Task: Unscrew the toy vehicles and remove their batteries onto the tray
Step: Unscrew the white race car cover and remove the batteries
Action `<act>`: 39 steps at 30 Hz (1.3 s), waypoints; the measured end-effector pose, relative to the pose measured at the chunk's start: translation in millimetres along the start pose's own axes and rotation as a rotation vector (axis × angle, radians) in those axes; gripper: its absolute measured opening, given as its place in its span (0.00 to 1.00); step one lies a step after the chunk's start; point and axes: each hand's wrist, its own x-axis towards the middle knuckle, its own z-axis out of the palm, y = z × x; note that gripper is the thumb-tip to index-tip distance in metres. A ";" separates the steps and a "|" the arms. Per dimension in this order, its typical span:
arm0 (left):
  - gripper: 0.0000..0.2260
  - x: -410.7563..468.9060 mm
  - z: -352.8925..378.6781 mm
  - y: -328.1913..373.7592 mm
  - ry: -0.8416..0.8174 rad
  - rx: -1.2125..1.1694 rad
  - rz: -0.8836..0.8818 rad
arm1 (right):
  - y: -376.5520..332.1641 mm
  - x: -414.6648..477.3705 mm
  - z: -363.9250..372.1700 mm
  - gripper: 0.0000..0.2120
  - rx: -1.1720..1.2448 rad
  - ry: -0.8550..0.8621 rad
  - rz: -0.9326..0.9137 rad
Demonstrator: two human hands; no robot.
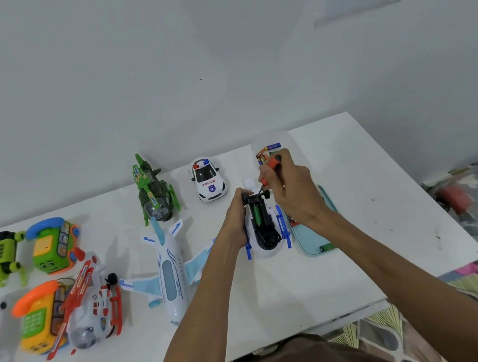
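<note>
A white and blue toy helicopter (264,229) lies upside down on the white table, its black battery bay open with a green battery (257,213) inside. My left hand (236,215) grips its left side near the tail. My right hand (290,185) holds an orange-handled screwdriver (270,170), the tip down at the toy's far end. A light blue tray (310,238) lies just right of the toy, partly under my right wrist, with a green battery (327,247) on its near end. A small white cover piece (248,183) sits beyond the toy.
Several loose batteries (267,150) lie at the back behind my right hand. A police car (208,179), a green helicopter (155,192), a white airplane (169,270), a red helicopter (92,305), toy phones (53,245) and a green truck (1,260) fill the left. The table's right edge (451,212) is near.
</note>
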 end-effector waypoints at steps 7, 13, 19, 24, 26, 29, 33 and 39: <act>0.14 -1.2 -4.8 2.4 0.018 -0.034 0.000 | -3.7 13.5 -6.9 0.10 0.220 0.185 0.081; 0.15 -2.9 -2.3 2.0 0.000 -0.014 -0.003 | 0.3 5.3 -6.4 0.04 0.153 0.105 0.141; 0.13 -4.0 -1.8 2.5 0.022 0.021 0.001 | 18.7 -1.8 8.5 0.06 -0.257 -0.249 0.022; 0.17 -3.7 -4.2 2.4 0.013 -0.012 -0.014 | 19.3 -4.8 11.4 0.08 -0.397 -0.322 -0.042; 0.16 -4.3 -4.7 2.5 0.028 -0.010 -0.006 | 18.3 -4.3 10.6 0.09 -0.380 -0.318 -0.040; 0.15 -3.4 -5.4 3.2 0.041 -0.039 -0.002 | 18.3 -2.8 6.8 0.10 -0.266 -0.342 0.070; 0.14 -2.5 -4.6 3.2 0.048 -0.029 -0.010 | 23.9 2.3 -7.7 0.08 -0.168 -0.292 0.202; 0.14 4.9 -6.7 0.8 0.038 -0.058 0.003 | 46.7 0.1 -51.5 0.10 -0.116 -0.190 0.442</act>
